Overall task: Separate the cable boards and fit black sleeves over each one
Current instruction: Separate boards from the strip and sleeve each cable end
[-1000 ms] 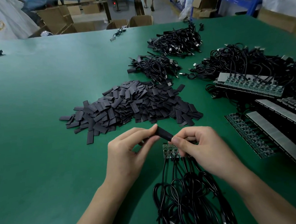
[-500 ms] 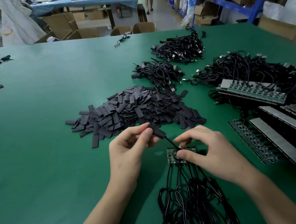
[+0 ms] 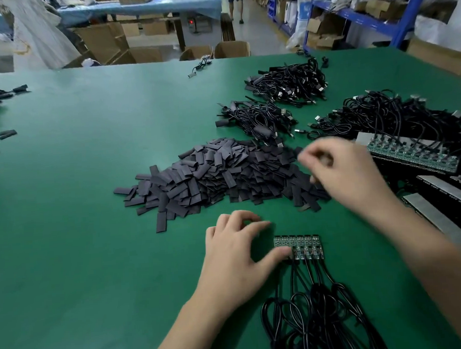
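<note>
Coiled black cables [image 3: 311, 317] lie at the near edge of the green bench [image 3: 95, 261], their leads running up into a short strip of green boards [image 3: 305, 246] that lies flat just beyond them. A person's left hand [image 3: 236, 262] rests beside the strip. Its thumb is on the strip's left end and its fingers are loosely spread above the bench, gripping nothing.

Farther out, the right hand [image 3: 341, 174] hovers over the right edge of a broad heap of flat black sleeves [image 3: 218, 175]. Its fingers are curled, but motion blur hides whether they hold anything (no sleeve can be made out between them). The two hands are well apart.

To the right of the heap lie longer board panels [image 3: 410, 154] with cables attached. Beyond the heap sit a nearer cable bundle [image 3: 256, 119] and a farther cable bundle [image 3: 288, 83], with a large cable tangle [image 3: 394, 112] to their right. A single cable [image 3: 199, 68] lies alone near the bench's far edge. Past the bench stand cardboard boxes [image 3: 231, 49] and blue shelving [image 3: 363, 20].
</note>
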{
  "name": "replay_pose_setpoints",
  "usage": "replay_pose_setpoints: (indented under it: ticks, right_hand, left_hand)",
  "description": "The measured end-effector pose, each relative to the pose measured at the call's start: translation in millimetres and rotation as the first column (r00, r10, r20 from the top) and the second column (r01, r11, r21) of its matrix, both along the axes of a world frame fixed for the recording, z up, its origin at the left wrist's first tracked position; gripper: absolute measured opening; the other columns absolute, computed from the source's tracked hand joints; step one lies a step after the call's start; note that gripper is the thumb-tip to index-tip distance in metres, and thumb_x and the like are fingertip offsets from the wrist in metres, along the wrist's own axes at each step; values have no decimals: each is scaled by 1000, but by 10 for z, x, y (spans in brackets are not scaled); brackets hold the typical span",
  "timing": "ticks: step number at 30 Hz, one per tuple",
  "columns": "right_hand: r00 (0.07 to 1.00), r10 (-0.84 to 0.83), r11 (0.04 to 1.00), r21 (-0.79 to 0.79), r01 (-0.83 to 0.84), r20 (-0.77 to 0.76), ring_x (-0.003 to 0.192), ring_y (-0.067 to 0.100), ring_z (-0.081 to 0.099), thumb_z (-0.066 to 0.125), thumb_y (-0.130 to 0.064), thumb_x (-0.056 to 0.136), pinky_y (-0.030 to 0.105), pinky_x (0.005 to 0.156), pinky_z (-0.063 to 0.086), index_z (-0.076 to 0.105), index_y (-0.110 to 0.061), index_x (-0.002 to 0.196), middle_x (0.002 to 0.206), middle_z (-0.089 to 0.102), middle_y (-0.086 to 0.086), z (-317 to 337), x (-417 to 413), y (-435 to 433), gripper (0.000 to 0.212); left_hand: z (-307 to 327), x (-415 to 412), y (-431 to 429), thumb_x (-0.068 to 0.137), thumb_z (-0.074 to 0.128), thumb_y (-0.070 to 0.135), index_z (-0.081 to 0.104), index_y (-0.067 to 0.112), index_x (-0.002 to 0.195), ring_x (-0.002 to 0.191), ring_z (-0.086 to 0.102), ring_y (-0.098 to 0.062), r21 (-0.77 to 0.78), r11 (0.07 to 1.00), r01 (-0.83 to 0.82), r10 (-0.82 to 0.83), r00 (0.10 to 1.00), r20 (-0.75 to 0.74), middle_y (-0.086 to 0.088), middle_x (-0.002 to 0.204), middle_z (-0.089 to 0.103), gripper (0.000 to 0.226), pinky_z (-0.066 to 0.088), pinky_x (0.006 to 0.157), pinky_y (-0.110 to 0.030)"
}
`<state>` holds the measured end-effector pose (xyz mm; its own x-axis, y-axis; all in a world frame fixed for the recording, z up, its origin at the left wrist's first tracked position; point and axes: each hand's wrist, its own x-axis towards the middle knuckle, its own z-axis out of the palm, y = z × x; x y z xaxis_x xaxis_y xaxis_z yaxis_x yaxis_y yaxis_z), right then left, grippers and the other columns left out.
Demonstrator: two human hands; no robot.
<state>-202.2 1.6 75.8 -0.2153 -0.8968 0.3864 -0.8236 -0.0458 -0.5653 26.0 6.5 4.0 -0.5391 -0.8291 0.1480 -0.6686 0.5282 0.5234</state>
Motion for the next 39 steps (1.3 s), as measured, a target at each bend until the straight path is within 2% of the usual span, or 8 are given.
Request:
replay_pose_setpoints:
  ticks: [3,7,12,17,20,24,28,39]
  right_hand:
    - [984,-61,998,4,63,-167,62,16,62,59,-37,102,27,56,47,75,-16,106,92,74,1,406,-85,-750,26]
    - [951,-137,969,160,187,-278,111,32,64,57,-52,101,46,96,53,71,-8,123,125,69,13,731,-98,-1351,51]
    - [997,80,984,163,-75,-22,90,7,67,53,-47,103,18,70,44,74,-27,114,105,73,-13,368,119,-630,30]
    - [863,233,864,312,-395,448,88,-1,71,63,-59,92,21,80,50,77,-37,97,93,77,-15,-173,217,409,27]
    - [822,219,847,315,-428,526,81,3,70,74,-64,83,21,77,50,76,-36,97,86,76,-9,-392,237,627,31]
    - [726,143,902,213,-374,672,71,6,67,83,-50,76,25,70,49,78,-30,89,79,76,-4,-575,338,675,25]
    - [658,148,900,174,-399,738,79,14,71,82,-49,76,37,82,55,79,-26,91,85,78,4,-621,347,690,28]
    - [549,192,870,118,-478,814,76,13,63,83,-25,82,23,79,49,78,-20,82,77,72,1,-603,332,652,7]
  left_hand:
    - [-20,-10,17,82,48,83,65,44,126,123,34,-1,12,998,56,-56,998,11,26,123,43,62,28,102,-28]
    - [17,-28,17,84,68,63,64,40,110,109,46,4,106,989,100,-88,990,-111,26,110,57,35,35,96,-21]
    - [97,-4,-8,86,81,30,73,29,92,77,63,2,390,914,112,75,898,-433,14,82,69,10,47,75,-14]
    - [133,27,-38,83,85,19,79,23,89,74,65,-10,532,821,205,178,794,-581,5,77,72,9,55,78,-26]
    - [150,26,-34,81,85,17,81,17,92,81,70,-19,560,802,207,232,757,-611,-7,87,78,12,58,84,-34]
    - [202,37,-9,78,83,22,82,14,91,76,70,-9,619,751,231,256,763,-594,-5,85,79,16,53,73,-17]
    - [226,50,-29,73,81,25,81,14,85,68,63,-6,651,704,283,245,764,-596,0,76,74,16,49,66,-14]
    - [228,73,-58,73,78,20,81,12,83,62,61,-5,709,593,381,265,739,-619,-2,74,72,13,47,60,-12]
